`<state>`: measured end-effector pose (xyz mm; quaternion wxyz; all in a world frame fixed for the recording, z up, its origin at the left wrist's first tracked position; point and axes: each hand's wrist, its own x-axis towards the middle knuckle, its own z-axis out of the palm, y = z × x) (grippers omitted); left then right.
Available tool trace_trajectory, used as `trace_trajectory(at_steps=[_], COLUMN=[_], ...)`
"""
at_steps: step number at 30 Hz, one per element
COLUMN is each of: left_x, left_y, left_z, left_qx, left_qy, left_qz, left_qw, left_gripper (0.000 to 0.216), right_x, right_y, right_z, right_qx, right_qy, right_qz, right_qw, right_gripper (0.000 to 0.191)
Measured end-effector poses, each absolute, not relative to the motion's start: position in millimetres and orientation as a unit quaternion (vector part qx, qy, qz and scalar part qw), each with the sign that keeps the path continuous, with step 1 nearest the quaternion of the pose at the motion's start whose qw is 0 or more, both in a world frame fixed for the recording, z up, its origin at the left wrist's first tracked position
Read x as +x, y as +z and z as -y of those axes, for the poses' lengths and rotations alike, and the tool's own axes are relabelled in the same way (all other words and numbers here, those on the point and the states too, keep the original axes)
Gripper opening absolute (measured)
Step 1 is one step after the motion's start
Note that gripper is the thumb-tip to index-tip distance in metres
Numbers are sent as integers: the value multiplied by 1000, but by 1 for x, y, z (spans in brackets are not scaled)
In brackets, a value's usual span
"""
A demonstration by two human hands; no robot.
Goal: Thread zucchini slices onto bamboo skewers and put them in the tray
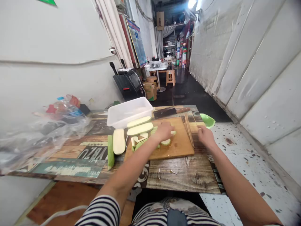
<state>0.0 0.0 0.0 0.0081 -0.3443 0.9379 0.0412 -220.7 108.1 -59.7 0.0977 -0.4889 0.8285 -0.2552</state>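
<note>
My left hand reaches over the cutting board, fingers curled down onto a pale zucchini slice at the fingertips. Another slice lies just below it. Right of the board, my right hand pinches a thin bamboo skewer that points up and away. A bundle of bamboo skewers lies along the board's right edge. More cut zucchini pieces are heaped on the left of the board, partly behind my left forearm. Peeled zucchini halves lie beyond them.
A white plastic tub stands behind the halves. A cleaver with a wooden handle lies along the far edge. Left of the board are a zucchini half and a green-skinned piece. Plastic bags cover the table's left end.
</note>
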Motion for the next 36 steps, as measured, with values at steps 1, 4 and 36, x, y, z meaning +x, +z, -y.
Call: trace_trajectory(at_steps=[1,4,36], left_x=[-2,-12,-59], left_y=[-1,-5,-8], left_z=[2,15,42], left_qx=[-375,-483,-446], left_qy=[38,37,104], left_qz=[-926,-875,-884], left_qw=[7,-3,96], left_gripper=[29,35,38], right_x=[-216,-203,-204], right_y=[-57,-50,-67], right_z=[-110,-115,-113], right_qx=[-485,-477,-507], right_qy=[-274,-327,-351], right_qz=[-824,-807,-781], right_qw=[103,117,99], right_gripper=[42,37,36])
